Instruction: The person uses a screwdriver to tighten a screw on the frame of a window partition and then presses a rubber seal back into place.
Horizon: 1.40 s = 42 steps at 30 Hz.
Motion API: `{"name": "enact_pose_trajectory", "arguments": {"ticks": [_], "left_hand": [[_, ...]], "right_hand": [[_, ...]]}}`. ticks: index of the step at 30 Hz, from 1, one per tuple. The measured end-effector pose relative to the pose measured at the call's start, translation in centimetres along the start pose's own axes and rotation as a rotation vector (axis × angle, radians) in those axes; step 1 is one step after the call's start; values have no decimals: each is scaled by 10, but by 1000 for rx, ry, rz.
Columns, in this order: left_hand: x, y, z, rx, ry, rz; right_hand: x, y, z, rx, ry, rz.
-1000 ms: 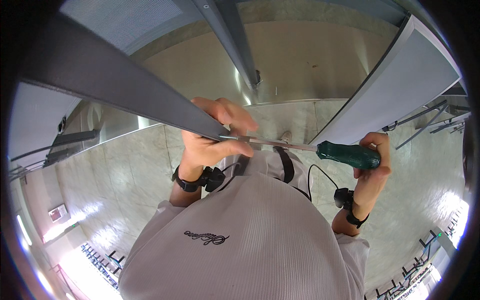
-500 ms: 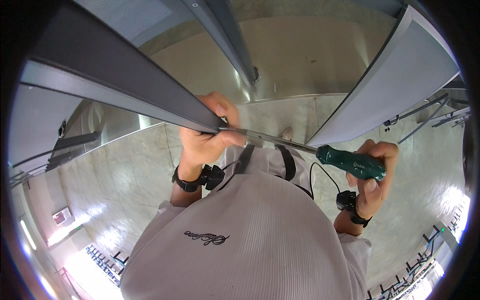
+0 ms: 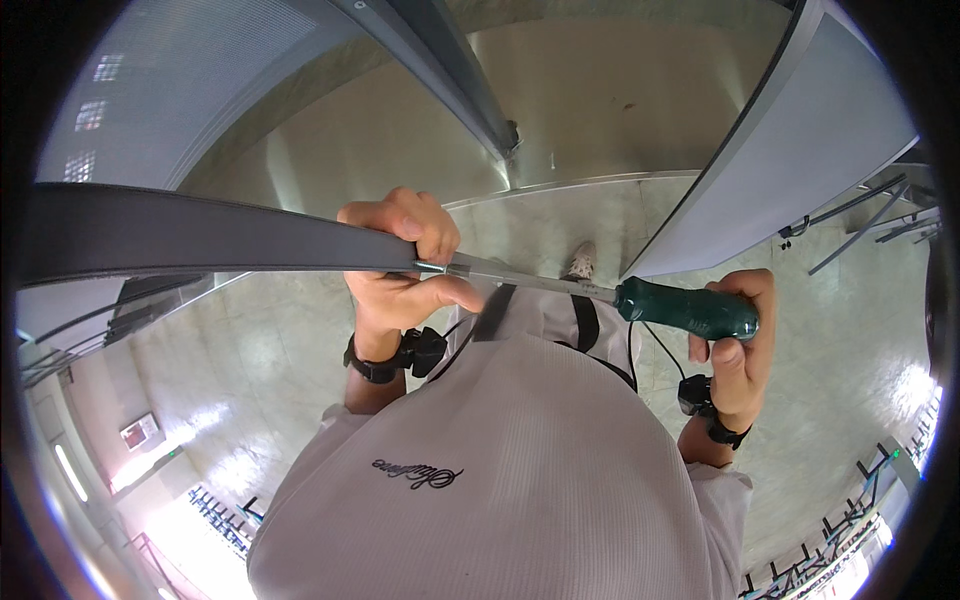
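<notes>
My left hand (image 3: 402, 262) is closed round the near end of a long dark grey panel (image 3: 230, 232) that runs in from the left. Its fingers lie over the far side and its thumb is below. In my right hand (image 3: 742, 345) is a screwdriver (image 3: 688, 307) with a dark green handle, gripped at the butt end. Its metal shaft lies almost level, pointing left, and the tip meets the panel's end beside my left fingers. Whether the tip sits in a screw is too small to tell.
A light grey flat panel (image 3: 770, 150) slants up at the right, close beyond my right hand. A grey metal post (image 3: 440, 80) stands ahead on a smooth base with a metal edge. Metal frames (image 3: 870, 215) are at the far right.
The grey panel has swung from a steep slant to nearly level, its far end coming lower in view. Both hands have shifted slightly left, the screwdriver tip staying at the panel's end.
</notes>
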<state>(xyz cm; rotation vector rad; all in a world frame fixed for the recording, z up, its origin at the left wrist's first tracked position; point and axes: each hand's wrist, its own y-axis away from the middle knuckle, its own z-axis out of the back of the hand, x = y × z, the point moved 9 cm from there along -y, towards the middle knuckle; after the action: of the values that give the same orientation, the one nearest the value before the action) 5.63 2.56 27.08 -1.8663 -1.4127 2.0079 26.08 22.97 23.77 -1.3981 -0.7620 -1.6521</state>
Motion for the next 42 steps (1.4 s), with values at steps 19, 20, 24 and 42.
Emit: {"name": "enact_pose_trajectory", "arguments": {"ticks": [19,20,24,42], "left_hand": [[0,1,0,6,-108,1],[-1,1,0,5,-96,6],[3,-3,-3,-4,-4,22],[10,-3,2,8,-175,152]], "right_hand": [[17,-11,-6,-162,-208,-12],[15,-10,-3,-171,-230,-21],[1,-7,3,6,-109,-107],[-6,-28,-21,12,-352,-76]]}}
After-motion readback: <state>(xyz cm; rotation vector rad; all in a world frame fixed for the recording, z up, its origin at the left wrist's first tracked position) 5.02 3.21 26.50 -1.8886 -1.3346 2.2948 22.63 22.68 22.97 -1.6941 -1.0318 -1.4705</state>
